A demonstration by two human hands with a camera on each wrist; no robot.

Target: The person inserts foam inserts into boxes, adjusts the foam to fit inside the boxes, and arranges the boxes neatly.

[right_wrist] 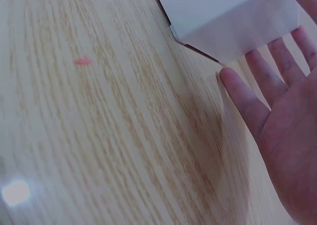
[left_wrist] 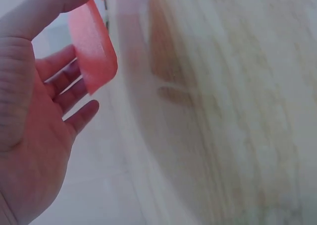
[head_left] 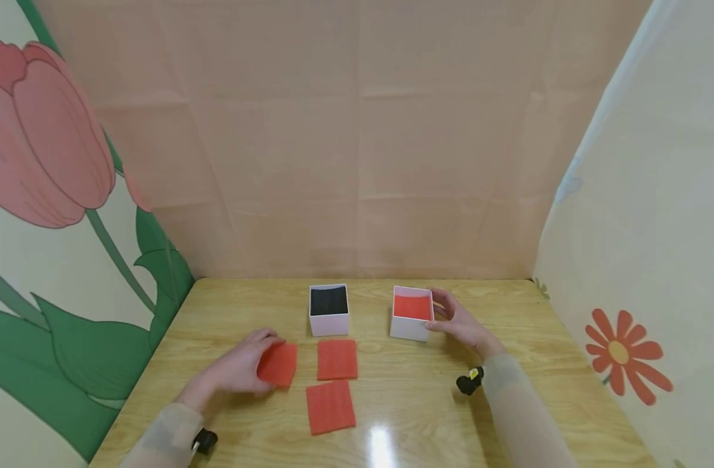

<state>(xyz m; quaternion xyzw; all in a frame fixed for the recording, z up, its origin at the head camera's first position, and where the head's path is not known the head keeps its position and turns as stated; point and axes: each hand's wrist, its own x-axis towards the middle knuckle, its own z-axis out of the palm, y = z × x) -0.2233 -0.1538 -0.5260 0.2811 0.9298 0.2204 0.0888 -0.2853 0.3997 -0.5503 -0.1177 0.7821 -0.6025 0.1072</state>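
Between the thumb and fingers of my left hand [head_left: 242, 367] is a red square cloth [head_left: 279, 365], held tilted at the left of the table. The left wrist view shows this red cloth [left_wrist: 94, 46] bent, its edge toward the camera. My right hand [head_left: 462, 325] grips the right side of a small white open-topped box [head_left: 409, 329], thumb at its front corner and fingers toward the back. Inside that box lies a red piece [head_left: 412, 306]. In the right wrist view, the fingertips meet the white box wall [right_wrist: 242, 36].
Two more red squares, one farther back [head_left: 337, 359] and one nearer [head_left: 331, 407], lie flat mid-table. Behind them stands a pale pink box [head_left: 329, 325] with a black piece [head_left: 329, 301] inside. A draped cloth wall [head_left: 357, 162] closes off the back of the wooden table [head_left: 427, 422].
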